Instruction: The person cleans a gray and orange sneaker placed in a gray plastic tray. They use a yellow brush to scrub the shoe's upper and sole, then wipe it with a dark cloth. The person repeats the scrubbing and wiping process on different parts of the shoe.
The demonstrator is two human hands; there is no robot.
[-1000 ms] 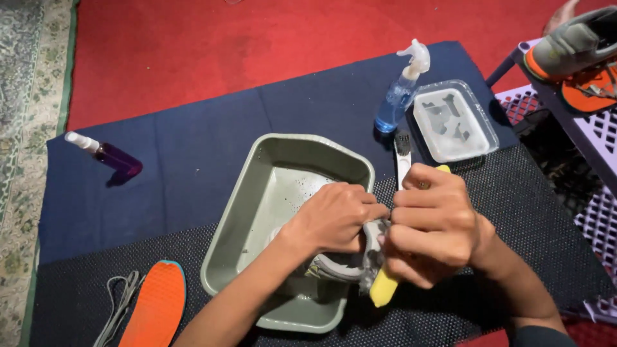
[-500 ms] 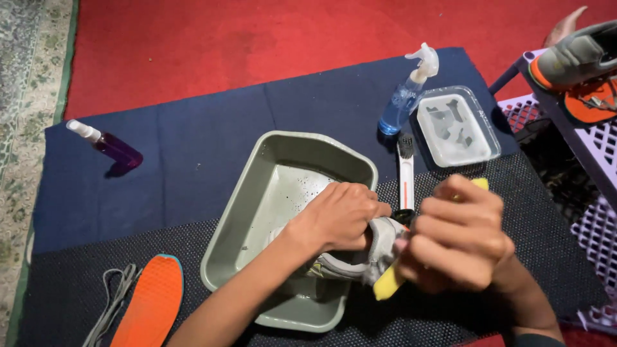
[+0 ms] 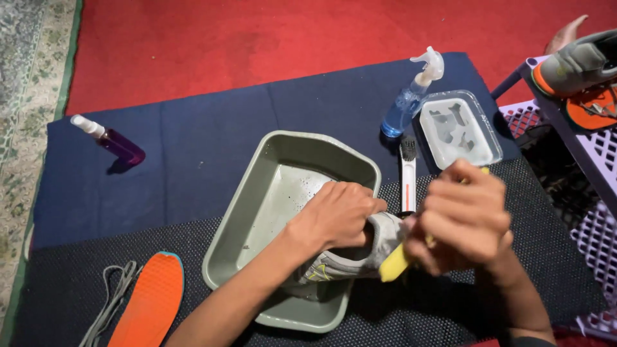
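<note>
Red carpet floor, navy mat (image 3: 212,148) on it, black mesh liner (image 3: 553,270) over the near part. Grey-green tub (image 3: 257,212) sits mid-mat. Left hand (image 3: 337,215) is pushed into the opening of a grey shoe (image 3: 350,260), fingers curled inside, holding it over the tub's near right corner. Right hand (image 3: 466,222) is fisted tight around a yellow-handled brush (image 3: 395,263), yellow end against the shoe's side; bristles hidden.

Around: white brush (image 3: 407,170) lying on the mat just right of the tub, blue spray bottle (image 3: 411,96) behind it, clear lidded tray (image 3: 457,128) beside that. Purple bottle (image 3: 112,142) far left. Orange insole (image 3: 151,302) and grey laces (image 3: 109,302) near left. Second shoe (image 3: 578,64) on purple rack (image 3: 598,154), right edge.
</note>
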